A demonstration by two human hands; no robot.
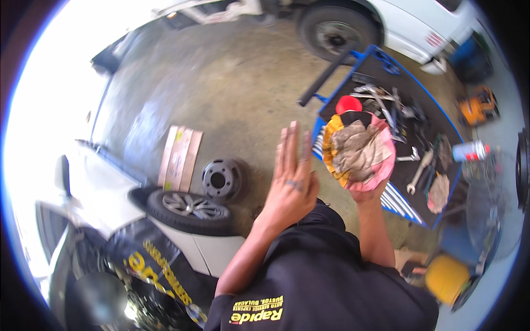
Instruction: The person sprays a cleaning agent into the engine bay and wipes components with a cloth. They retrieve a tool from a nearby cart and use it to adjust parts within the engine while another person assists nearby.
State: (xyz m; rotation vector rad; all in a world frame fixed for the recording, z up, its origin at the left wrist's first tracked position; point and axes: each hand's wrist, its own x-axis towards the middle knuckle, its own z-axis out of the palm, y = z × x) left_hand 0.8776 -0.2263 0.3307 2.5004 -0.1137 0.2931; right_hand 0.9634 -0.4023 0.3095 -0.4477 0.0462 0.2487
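Note:
My left hand [288,182] is raised in front of me with its fingers stretched out and nothing in it; a ring-like mark shows on one finger. Beside it on the right, my right hand [371,190] holds a round patchwork rag [360,149] with beige, pink and yellow parts. Most of that hand's fingers are hidden under the cloth. Just behind the rag, a red round object [349,104] shows above the edge of a blue-rimmed tool cart [411,212]. Hand tools lie on the cart's dark top, among them a combination wrench [419,172].
A spray can [469,150] and crumpled gloves [439,193] are at the cart's right side. To the left are an alloy wheel with tire [187,211], a bare steel rim [221,179] and flattened cardboard [180,159]. A white vehicle [408,25] stands beyond the cart, with an open-hooded car [118,190] at left.

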